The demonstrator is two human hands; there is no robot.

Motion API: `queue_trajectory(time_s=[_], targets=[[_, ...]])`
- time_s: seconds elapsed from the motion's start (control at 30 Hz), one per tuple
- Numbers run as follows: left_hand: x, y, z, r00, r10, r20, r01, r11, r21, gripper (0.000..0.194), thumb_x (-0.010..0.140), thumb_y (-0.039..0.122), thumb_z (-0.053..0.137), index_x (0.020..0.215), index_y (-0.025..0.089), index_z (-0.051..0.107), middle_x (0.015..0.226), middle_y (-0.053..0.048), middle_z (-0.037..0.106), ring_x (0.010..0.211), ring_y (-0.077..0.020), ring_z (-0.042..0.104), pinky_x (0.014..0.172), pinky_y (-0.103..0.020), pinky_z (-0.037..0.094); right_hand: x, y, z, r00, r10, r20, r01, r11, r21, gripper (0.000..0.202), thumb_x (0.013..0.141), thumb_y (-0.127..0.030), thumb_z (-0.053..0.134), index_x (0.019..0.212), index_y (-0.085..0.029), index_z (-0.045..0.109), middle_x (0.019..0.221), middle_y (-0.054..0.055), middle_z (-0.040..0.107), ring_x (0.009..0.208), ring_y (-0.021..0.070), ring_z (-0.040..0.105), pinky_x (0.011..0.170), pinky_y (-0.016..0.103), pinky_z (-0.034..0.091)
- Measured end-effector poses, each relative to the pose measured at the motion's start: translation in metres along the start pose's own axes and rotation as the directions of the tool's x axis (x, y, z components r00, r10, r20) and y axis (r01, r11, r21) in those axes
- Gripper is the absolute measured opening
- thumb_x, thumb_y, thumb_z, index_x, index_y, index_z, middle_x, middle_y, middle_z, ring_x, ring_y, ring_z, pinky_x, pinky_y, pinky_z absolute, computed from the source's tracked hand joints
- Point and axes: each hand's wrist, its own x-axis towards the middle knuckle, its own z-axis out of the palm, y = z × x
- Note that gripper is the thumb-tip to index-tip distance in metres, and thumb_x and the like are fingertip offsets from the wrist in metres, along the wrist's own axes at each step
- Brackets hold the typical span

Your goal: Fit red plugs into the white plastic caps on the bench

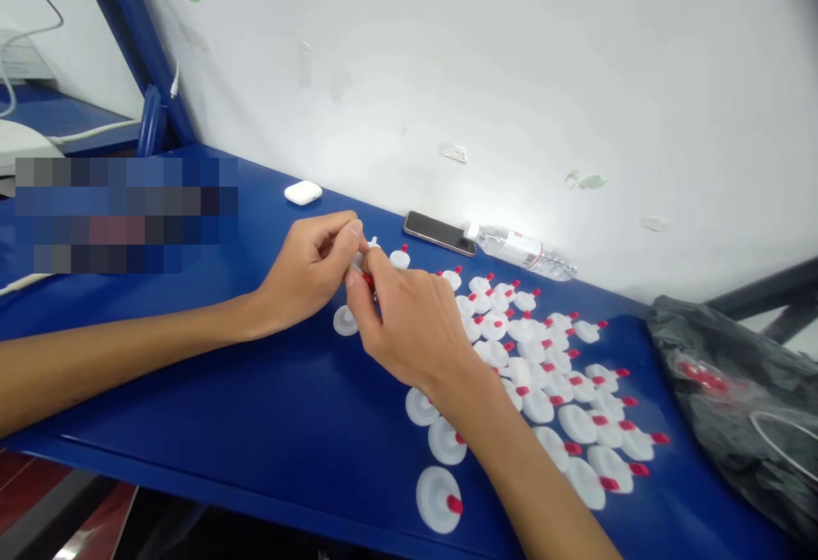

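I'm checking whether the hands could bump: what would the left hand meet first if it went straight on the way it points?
Most likely the right hand, whose thumb and fingers are close in front of the left hand; depth and any contact are unclear here.

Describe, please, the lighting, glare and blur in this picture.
Head view: a bright glow on the white wall above the bottle; the white discs look soft, with little fine detail; mosaic blocks hide part of the left side; glare shows on the red floor.
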Motion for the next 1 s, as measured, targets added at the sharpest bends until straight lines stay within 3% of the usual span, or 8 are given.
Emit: queue_trajectory(time_s=[0.07, 0.2, 0.3, 0.4, 0.53, 0.67, 0.83, 1.0], targets=[[-0.003, 0.001, 0.0, 0.999, -0.019, 0.026, 0.02, 0.999, -0.045, 0.037, 0.101, 0.023, 0.041, 0.065, 0.019, 0.05, 0.057, 0.004, 0.045, 0.052, -0.0107, 0.038, 0.049, -0.025, 0.033, 0.0, -0.001, 0.0, 1.0, -0.008, -0.012, 0.008, 1.0, -0.018, 0.033, 0.107, -0.038, 0.036, 0.098, -0.02, 0.063, 0.063, -0.002, 0.064, 0.047, 0.0145, 0.046, 0.049, 0.032, 0.017], [-0.009, -0.001, -0.001, 0.983, -0.043, 0.179, 0.073, 0.984, -0.164, 0.039, 0.106, 0.033, 0.037, 0.073, 0.02, 0.052, 0.062, 0.003, 0.048, 0.052, -0.0116, 0.042, 0.048, -0.025, 0.037, 0.002, 0.0, 0.0, 0.998, 0.023, -0.067, -0.023, 1.0, -0.011, 0.032, 0.104, -0.031, 0.04, 0.086, -0.021, 0.065, 0.064, -0.002, 0.065, 0.049, 0.0128, 0.045, 0.051, 0.032, 0.017], [-0.01, -0.002, -0.001, 0.957, -0.014, 0.291, 0.064, 0.985, -0.162, 0.038, 0.108, 0.037, 0.035, 0.083, 0.019, 0.056, 0.069, 0.002, 0.053, 0.054, -0.0119, 0.045, 0.05, -0.026, 0.04, 0.002, 0.003, -0.001, 0.986, 0.087, -0.139, -0.077, 0.994, 0.078, 0.033, 0.1, -0.028, 0.046, 0.071, -0.02, 0.06, 0.059, -0.003, 0.061, 0.05, 0.0112, 0.043, 0.053, 0.031, 0.019], [-0.008, -0.002, -0.001, 0.932, -0.018, 0.361, 0.071, 0.988, -0.134, 0.041, 0.11, 0.038, 0.03, 0.081, 0.02, 0.054, 0.07, 0.003, 0.053, 0.054, -0.0112, 0.043, 0.05, -0.025, 0.038, 0.002, 0.005, -0.001, 0.981, 0.14, -0.138, -0.112, 0.975, 0.194, 0.037, 0.1, -0.028, 0.047, 0.064, -0.02, 0.055, 0.057, -0.004, 0.059, 0.051, 0.0102, 0.042, 0.055, 0.03, 0.022], [-0.008, -0.003, -0.001, 0.939, -0.053, 0.34, 0.083, 0.994, -0.074, 0.054, 0.111, 0.045, 0.022, 0.069, 0.021, 0.044, 0.059, 0.003, 0.046, 0.053, -0.0124, 0.038, 0.051, -0.028, 0.034, 0.001, 0.001, -0.002, 0.981, 0.166, -0.096, -0.125, 0.934, 0.335, 0.041, 0.102, -0.03, 0.045, 0.063, -0.021, 0.048, 0.055, -0.005, 0.051, 0.051, 0.0102, 0.036, 0.055, 0.03, 0.023], [-0.01, -0.003, -0.002, 0.944, -0.084, 0.319, 0.098, 0.995, -0.028, 0.061, 0.111, 0.047, 0.018, 0.065, 0.021, 0.048, 0.059, 0.0, 0.051, 0.053, -0.0141, 0.042, 0.053, -0.032, 0.033, 0.0, -0.004, -0.001, 0.981, 0.182, -0.063, -0.135, 0.885, 0.445, 0.046, 0.106, -0.034, 0.041, 0.062, -0.021, 0.046, 0.055, -0.005, 0.047, 0.052, 0.0114, 0.035, 0.054, 0.03, 0.023], [-0.012, 0.001, -0.001, 0.947, -0.157, 0.279, 0.181, 0.981, -0.063, 0.056, 0.11, 0.046, 0.028, 0.063, 0.021, 0.045, 0.055, 0.002, 0.044, 0.051, -0.0133, 0.038, 0.05, -0.03, 0.031, 0.0, -0.006, 0.004, 0.977, 0.19, -0.096, -0.133, 0.897, 0.422, 0.044, 0.105, -0.028, 0.042, 0.061, -0.021, 0.044, 0.054, -0.005, 0.047, 0.05, 0.0105, 0.038, 0.053, 0.03, 0.022], [-0.011, 0.009, 0.002, 0.913, -0.228, 0.338, 0.305, 0.933, -0.194, 0.057, 0.109, 0.047, 0.031, 0.06, 0.02, 0.043, 0.053, 0.003, 0.04, 0.048, -0.0111, 0.032, 0.046, -0.026, 0.029, 0.001, -0.01, 0.002, 0.974, 0.174, -0.147, -0.111, 0.926, 0.36, 0.041, 0.103, -0.023, 0.045, 0.062, -0.02, 0.05, 0.051, -0.007, 0.042, 0.047, 0.0091, 0.035, 0.053, 0.029, 0.022]])
